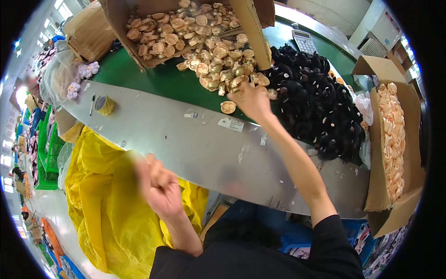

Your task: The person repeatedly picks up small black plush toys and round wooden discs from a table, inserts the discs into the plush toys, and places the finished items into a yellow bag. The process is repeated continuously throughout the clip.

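"Gold half-shells [219, 52]: where?"
"They spill from an open cardboard box [252, 32] onto the green tabletop [116, 72], beyond the grey ledge's [186, 135] open stretch."
"Other containers?"
"A carton [411, 160] of peach pieces [392, 144], far right."
"Facing?"
"Mixed; some hollows up. Long axis unclear."
"Grip?"
"Right hand [252, 100] touches the pile, pinch impossible to tell; left hand [162, 188] curls, hold unclear."

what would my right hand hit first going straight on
Your right hand would likely meet the gold cup-shaped pieces spilling from the cardboard box; it seems right at their near edge, though exact depth is unclear.
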`<action>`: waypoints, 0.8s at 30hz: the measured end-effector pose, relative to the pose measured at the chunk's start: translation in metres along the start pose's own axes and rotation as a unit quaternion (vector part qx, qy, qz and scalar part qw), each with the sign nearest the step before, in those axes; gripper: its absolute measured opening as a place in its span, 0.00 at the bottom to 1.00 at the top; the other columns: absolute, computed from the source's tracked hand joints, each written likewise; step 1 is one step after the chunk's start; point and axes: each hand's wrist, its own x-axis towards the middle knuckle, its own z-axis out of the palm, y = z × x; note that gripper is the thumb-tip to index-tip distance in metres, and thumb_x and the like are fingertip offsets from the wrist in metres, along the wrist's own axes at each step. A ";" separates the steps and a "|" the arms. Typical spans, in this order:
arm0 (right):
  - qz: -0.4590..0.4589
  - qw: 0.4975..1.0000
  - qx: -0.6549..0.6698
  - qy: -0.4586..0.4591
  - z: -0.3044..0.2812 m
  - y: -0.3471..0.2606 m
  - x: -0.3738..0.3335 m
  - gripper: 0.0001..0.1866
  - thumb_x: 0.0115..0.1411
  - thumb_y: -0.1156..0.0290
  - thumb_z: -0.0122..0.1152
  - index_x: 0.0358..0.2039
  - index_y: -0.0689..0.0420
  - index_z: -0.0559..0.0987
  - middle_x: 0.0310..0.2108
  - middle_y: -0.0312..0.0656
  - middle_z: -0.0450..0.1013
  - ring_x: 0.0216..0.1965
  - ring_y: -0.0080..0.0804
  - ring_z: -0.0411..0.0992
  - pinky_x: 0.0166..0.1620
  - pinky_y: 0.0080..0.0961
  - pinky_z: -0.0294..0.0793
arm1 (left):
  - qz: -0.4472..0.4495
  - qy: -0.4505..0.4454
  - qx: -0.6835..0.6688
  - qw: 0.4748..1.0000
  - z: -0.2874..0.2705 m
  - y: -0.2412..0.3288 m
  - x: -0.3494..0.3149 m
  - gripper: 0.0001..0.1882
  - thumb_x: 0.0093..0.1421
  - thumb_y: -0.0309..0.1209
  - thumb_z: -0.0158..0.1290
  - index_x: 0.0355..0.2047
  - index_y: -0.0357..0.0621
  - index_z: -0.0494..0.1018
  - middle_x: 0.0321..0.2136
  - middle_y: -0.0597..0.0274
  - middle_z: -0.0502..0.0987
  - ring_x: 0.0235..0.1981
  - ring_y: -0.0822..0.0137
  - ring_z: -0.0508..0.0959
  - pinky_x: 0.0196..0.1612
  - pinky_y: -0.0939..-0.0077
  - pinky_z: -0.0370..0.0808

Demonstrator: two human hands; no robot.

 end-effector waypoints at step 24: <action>0.161 0.696 0.700 -0.001 -0.120 0.085 -0.170 0.11 0.59 0.79 0.53 0.43 0.58 0.75 0.33 0.39 0.75 0.28 0.25 0.72 0.30 0.21 0.72 | -0.392 -0.024 -0.109 0.913 -0.060 -0.094 -0.096 0.20 0.66 0.28 0.39 0.15 0.46 0.52 0.09 0.73 0.50 0.07 0.77 0.47 0.09 0.81 0.48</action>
